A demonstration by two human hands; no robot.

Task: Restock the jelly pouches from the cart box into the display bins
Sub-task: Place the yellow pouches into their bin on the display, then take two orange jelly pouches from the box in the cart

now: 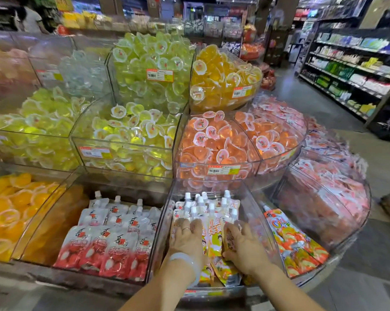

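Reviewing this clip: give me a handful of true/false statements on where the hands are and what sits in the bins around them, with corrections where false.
1. Both hands are inside the same clear bin. True: the left hand and right hand rest on the yellow-and-white pouches in the front centre bin.
2. The left wrist is bare. False: it wears a pale bangle.
3. The bin to the left of the hands holds red-and-white spouted pouches. True: red-and-white pouches.
4. The bin directly behind the hands holds green jelly cups. False: it holds orange jelly cups.
5. The pouches under the hands have black caps. False: the caps are white.
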